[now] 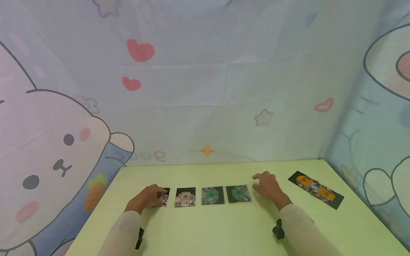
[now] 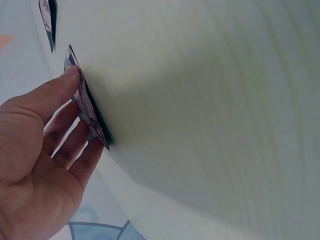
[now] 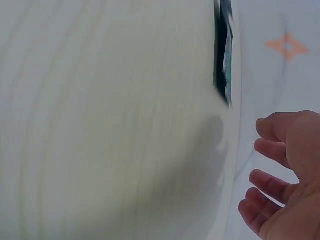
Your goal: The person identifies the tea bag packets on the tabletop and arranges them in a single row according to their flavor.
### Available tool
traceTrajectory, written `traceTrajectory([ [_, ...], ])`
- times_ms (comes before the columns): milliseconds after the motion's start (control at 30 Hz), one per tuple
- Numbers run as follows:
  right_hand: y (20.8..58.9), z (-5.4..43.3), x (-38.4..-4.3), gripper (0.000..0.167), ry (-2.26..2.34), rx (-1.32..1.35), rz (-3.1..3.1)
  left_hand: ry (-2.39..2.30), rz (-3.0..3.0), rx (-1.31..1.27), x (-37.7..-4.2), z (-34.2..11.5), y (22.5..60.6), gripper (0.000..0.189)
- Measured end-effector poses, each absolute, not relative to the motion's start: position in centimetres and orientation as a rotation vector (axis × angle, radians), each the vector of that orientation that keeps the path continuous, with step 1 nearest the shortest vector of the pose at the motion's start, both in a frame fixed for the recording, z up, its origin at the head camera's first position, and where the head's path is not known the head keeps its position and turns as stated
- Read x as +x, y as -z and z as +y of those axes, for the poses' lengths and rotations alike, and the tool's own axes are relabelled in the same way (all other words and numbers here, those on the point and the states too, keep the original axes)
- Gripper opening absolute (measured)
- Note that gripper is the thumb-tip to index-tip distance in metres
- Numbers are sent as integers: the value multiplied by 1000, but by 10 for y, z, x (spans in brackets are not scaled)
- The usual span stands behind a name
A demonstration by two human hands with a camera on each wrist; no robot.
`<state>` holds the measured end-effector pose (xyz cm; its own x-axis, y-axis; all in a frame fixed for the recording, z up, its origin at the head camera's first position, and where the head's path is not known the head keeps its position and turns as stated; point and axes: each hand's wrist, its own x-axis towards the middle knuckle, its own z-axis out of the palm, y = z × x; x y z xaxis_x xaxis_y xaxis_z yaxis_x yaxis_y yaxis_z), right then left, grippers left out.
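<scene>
Four cards [image 1: 184,197] are lying in a side-by-side row on the pale green table [image 1: 198,227]. The leftmost card [image 2: 87,107] is lying under the left hand [image 1: 148,196], whose thumb and fingertips are touching it, lightly bent. A tan-patched card is sitting just right of it; two green-patched cards [image 1: 212,195] are continuing the row. The right hand [image 1: 266,186] is hovering just right of the row's end, fingers loosely parted, holding nothing visible. Farther right, a black-edged strip [image 1: 315,189] with two orange patches is lying at a slant. Behind, a printed cloth [image 1: 192,106] is hanging, showing hearts, stars and cartoon figures.
</scene>
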<state>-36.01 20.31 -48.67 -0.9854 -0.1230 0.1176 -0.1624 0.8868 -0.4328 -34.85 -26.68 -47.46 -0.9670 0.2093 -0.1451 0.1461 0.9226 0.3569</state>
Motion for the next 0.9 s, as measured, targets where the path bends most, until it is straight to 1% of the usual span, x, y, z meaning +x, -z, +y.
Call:
traceTrajectory([
  [267,492,256,-369,40,-585,162,-2960,-520,2919,281,-345,-268,474,43],
  [433,500,289,-373,43,-595,111,-2961,-525,2915,311,-346,-266,472,43],
  [567,501,311,-373,43,-568,78,-2903,-526,2913,306,-346,-265,473,43],
  [700,497,328,-372,42,-567,-26,-2862,-520,2917,293,-347,-265,474,43],
  [900,498,345,-375,48,-597,-143,-2946,-521,2922,284,-347,-266,473,42],
])
